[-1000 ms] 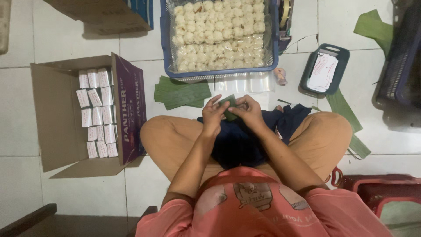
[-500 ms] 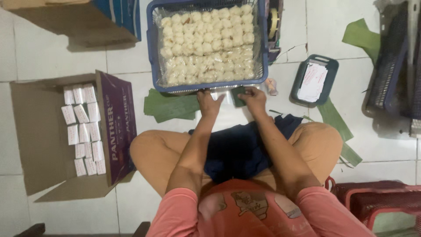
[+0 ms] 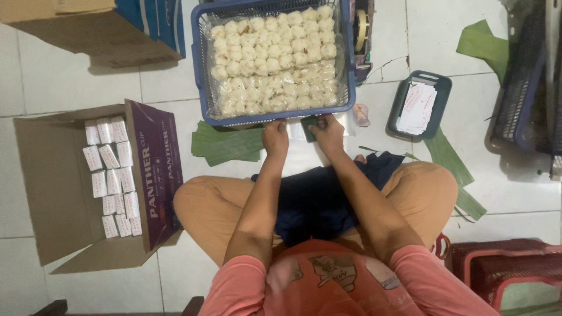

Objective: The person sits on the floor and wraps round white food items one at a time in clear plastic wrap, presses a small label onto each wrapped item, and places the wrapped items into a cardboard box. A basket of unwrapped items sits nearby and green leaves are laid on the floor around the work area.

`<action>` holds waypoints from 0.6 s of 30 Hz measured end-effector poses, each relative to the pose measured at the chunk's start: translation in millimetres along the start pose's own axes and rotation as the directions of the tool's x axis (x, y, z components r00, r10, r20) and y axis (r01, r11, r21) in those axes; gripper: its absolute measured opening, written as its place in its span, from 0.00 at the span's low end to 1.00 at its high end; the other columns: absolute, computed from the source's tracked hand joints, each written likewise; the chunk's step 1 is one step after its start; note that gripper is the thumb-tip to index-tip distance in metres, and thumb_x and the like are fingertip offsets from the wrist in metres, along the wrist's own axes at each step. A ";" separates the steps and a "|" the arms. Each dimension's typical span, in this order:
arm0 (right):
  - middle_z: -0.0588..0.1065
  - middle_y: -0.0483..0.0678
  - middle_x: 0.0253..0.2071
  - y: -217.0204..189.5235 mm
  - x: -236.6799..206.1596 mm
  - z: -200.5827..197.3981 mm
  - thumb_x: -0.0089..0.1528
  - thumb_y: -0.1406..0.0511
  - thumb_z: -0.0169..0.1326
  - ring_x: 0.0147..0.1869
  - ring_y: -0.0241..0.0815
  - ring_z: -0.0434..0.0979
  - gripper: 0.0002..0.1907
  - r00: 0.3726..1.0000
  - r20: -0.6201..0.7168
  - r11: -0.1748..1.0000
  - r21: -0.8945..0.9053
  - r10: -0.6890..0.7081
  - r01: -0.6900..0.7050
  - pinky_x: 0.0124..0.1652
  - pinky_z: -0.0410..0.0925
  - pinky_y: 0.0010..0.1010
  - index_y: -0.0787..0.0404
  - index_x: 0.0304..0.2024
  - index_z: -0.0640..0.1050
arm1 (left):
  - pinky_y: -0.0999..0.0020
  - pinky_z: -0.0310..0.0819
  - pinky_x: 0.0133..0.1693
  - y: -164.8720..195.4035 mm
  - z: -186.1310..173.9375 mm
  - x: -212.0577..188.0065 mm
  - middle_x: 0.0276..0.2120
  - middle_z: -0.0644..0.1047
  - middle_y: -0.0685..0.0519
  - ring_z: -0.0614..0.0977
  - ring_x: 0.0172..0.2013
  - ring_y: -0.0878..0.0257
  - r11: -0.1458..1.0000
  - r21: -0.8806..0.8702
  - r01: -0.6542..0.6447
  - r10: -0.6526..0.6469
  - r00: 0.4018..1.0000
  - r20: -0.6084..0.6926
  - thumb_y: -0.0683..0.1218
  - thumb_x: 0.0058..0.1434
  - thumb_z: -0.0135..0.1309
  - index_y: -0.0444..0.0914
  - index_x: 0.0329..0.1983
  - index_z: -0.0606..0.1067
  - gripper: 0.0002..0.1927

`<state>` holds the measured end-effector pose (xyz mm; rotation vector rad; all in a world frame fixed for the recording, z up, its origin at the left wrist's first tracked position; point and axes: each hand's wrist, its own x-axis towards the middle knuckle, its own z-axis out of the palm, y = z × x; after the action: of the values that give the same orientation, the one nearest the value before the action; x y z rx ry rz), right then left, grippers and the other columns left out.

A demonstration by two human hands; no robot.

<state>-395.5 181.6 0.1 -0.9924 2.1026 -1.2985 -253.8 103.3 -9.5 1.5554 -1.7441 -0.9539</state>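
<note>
Hands reached to the basket's near edge: my left hand pressed curled on clear wrap, my right hand pinched a green leaf piece on the floor.

The light was soft and even, bright enough to see everything. The white floor tiles looked a little grey. A dark shadow lay under the cardboard box at the top. The picture was a bit soft, not sharp.
</note>
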 end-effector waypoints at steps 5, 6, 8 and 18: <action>0.79 0.53 0.34 9.9 -4.5 2.4 0.52 0.66 0.71 0.38 0.45 0.81 0.19 1.000 -0.014 0.998 -0.066 0.016 -0.017 0.41 0.73 0.34 0.67 0.41 0.77 | 0.56 0.80 0.38 -14.2 -27.0 -25.0 0.29 0.84 0.42 0.86 0.32 0.48 0.970 -0.243 0.008 -0.028 0.996 -0.080 0.42 0.57 0.58 0.35 0.36 0.81 0.07; 0.79 0.53 0.34 10.5 -6.0 2.8 0.52 0.66 0.71 0.37 0.45 0.81 0.20 1.000 -0.014 0.998 -0.068 0.009 -0.010 0.41 0.73 0.34 0.67 0.41 0.77 | 0.54 0.80 0.40 -17.6 -37.0 -27.9 0.35 0.83 0.40 0.85 0.36 0.47 0.875 -0.476 0.084 -0.111 0.993 -0.029 0.41 0.59 0.58 0.36 0.34 0.78 0.03; 0.79 0.52 0.33 9.8 -9.4 0.6 0.51 0.66 0.72 0.36 0.44 0.80 0.19 0.990 0.015 0.988 -0.069 0.141 -0.139 0.40 0.73 0.33 0.68 0.38 0.77 | 0.49 0.79 0.45 -23.2 -62.7 -32.8 0.48 0.82 0.35 0.83 0.45 0.45 0.517 -0.825 0.229 -0.227 0.966 0.126 0.38 0.62 0.60 0.38 0.30 0.70 0.09; 0.78 0.50 0.39 -89.3 -83.5 -31.6 0.58 0.78 0.63 0.42 0.37 0.81 0.12 0.962 0.273 0.690 0.691 0.025 -0.214 0.43 0.74 0.26 0.68 0.40 0.74 | 0.60 0.71 0.51 22.0 -126.4 -85.3 0.51 0.74 0.46 0.75 0.51 0.55 -0.158 -0.823 0.546 0.286 0.823 0.491 0.43 0.82 0.48 0.37 0.49 0.70 0.04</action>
<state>-336.0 238.4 96.0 -0.5980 1.2430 -1.6329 -151.2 174.2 80.9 0.2259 -0.3402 -2.2855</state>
